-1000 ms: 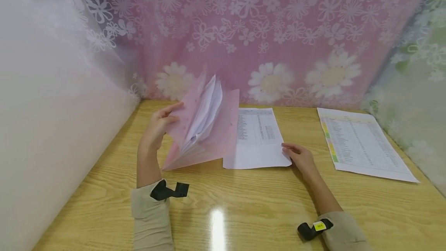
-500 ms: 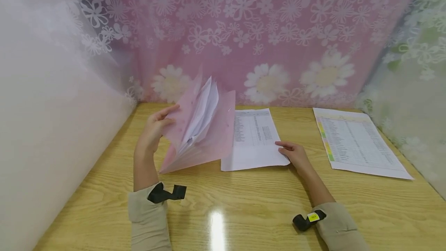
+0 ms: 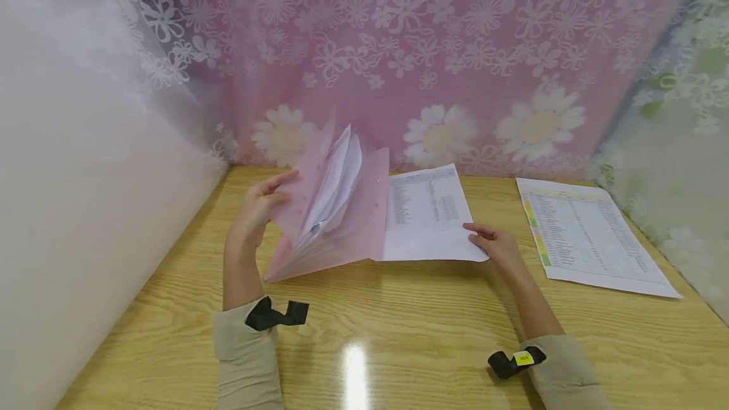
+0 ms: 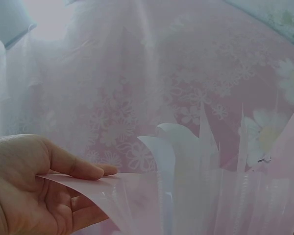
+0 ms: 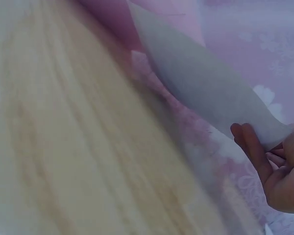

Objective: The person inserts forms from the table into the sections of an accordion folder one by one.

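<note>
A pink folder (image 3: 364, 207) stands spread open at the left centre of the table, several white sheets (image 3: 336, 182) fanned between its covers. My left hand (image 3: 253, 211) pinches the edge of its left cover between thumb and fingers, which the left wrist view shows closely. To the right, a printed sheet of paper (image 3: 427, 220) is lifted off the table, its left edge against the folder's right cover. My right hand (image 3: 500, 250) pinches that sheet at its right edge. In the right wrist view the paper (image 5: 206, 83) bends away from the fingers toward the pink folder.
Another printed sheet (image 3: 598, 233) with a coloured strip along its left side lies at the right of the wooden table (image 3: 421, 334). A pink flowered cloth (image 3: 364, 68) hangs behind the table. A pale wall (image 3: 102, 144) bounds the left side.
My right hand has raised the printed sheet from the table, up and slightly to the right; its left edge now meets the folder's right cover. The left hand and folder stay nearly in place.
</note>
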Demonstrator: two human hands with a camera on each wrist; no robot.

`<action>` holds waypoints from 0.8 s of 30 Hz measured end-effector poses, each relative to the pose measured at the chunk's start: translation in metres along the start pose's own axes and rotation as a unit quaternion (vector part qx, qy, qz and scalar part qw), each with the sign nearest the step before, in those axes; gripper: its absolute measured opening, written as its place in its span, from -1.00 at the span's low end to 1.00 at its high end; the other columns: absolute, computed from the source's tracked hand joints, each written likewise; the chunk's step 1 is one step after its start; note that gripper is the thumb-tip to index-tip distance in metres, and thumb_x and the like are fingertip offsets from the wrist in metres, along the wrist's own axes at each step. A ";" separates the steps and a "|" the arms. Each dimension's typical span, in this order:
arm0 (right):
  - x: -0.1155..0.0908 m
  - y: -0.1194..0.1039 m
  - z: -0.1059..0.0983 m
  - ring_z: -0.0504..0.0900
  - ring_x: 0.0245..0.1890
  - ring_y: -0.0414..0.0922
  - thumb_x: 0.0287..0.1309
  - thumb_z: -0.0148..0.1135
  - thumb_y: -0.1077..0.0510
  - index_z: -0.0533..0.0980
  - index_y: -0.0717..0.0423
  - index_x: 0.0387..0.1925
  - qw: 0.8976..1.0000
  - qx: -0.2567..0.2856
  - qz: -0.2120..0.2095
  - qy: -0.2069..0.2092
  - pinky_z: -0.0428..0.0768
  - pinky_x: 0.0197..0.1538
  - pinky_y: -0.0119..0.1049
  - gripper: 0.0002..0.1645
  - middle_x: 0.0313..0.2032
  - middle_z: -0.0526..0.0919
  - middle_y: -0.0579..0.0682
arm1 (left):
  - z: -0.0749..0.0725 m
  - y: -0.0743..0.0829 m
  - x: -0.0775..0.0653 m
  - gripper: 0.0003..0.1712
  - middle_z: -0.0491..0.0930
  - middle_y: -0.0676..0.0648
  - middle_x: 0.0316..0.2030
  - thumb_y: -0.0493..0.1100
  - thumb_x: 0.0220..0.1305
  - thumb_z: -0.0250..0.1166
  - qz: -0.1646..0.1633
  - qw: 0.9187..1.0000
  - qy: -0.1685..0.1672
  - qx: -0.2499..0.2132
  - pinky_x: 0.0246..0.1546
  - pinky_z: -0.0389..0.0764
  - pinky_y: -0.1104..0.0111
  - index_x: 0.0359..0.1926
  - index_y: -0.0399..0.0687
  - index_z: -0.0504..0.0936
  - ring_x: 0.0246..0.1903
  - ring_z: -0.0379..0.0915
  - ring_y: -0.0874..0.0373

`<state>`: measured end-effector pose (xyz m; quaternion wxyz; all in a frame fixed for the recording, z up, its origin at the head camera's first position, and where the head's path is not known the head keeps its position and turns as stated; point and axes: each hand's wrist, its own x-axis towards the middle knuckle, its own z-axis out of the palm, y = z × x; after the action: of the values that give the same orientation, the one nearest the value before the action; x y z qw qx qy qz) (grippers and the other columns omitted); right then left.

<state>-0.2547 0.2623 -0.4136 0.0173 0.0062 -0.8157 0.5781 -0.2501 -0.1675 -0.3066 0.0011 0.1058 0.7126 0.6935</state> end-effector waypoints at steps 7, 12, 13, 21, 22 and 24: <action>-0.007 -0.016 -0.018 0.49 -0.28 -0.33 0.28 0.05 0.18 0.34 0.39 0.17 1.000 -0.009 -0.018 0.013 0.48 -0.24 -0.51 -0.51 0.14 0.32 0.33 | 0.001 0.001 0.001 -0.50 0.15 -0.07 0.31 -0.36 0.33 -0.05 -0.002 1.000 -0.006 0.000 -0.10 0.35 0.41 0.30 -0.23 0.28 0.16 0.15 0.07; -0.012 -0.025 -0.031 0.50 -0.26 -0.34 0.28 0.06 0.13 0.34 0.37 0.18 0.999 -0.022 -0.023 0.024 0.47 -0.22 -0.53 -0.48 0.15 0.31 0.33 | 0.000 0.002 0.001 -0.50 0.15 -0.07 0.31 -0.36 0.33 -0.04 -0.002 1.000 -0.004 -0.003 -0.11 0.34 0.41 0.30 -0.23 0.28 0.14 0.15 0.08; -0.013 -0.027 -0.033 0.50 -0.26 -0.35 0.28 0.07 0.11 0.34 0.36 0.18 0.999 -0.026 -0.020 0.029 0.47 -0.23 -0.53 -0.47 0.14 0.32 0.32 | 0.000 0.001 0.001 -0.50 0.15 -0.06 0.31 -0.36 0.33 -0.04 -0.002 1.000 -0.004 -0.005 -0.11 0.35 0.41 0.30 -0.24 0.28 0.13 0.16 0.08; -0.020 -0.044 -0.045 0.50 -0.30 -0.37 0.24 0.12 0.09 0.37 0.31 0.17 0.997 -0.033 -0.008 0.075 0.47 -0.27 -0.55 -0.46 0.07 0.41 0.12 | -0.001 0.000 0.000 -0.49 0.16 -0.05 0.31 -0.38 0.33 -0.05 -0.001 1.000 -0.002 -0.014 -0.17 0.40 0.44 0.30 -0.22 0.28 0.09 0.21 0.10; -0.021 -0.046 -0.046 0.50 -0.30 -0.38 0.24 0.11 0.09 0.37 0.30 0.18 0.996 -0.030 -0.006 0.079 0.47 -0.27 -0.56 -0.46 0.09 0.40 0.13 | -0.001 0.000 0.000 -0.49 0.16 -0.05 0.31 -0.38 0.33 -0.05 -0.001 1.000 -0.002 -0.014 -0.17 0.40 0.44 0.30 -0.22 0.28 0.09 0.21 0.10; -0.023 -0.050 -0.047 0.49 -0.29 -0.39 0.25 0.11 0.09 0.37 0.29 0.18 0.996 -0.025 -0.004 0.086 0.46 -0.26 -0.57 -0.46 0.15 0.35 0.20 | 0.000 0.000 0.000 -0.49 0.15 -0.04 0.31 -0.38 0.33 -0.05 -0.002 1.000 -0.003 -0.014 -0.16 0.39 0.44 0.30 -0.22 0.27 0.10 0.20 0.10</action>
<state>-0.2291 0.2897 -0.3514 0.0895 -0.0409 -0.8255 0.5557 -0.2506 -0.1679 -0.3065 0.0055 0.1065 0.7033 0.7029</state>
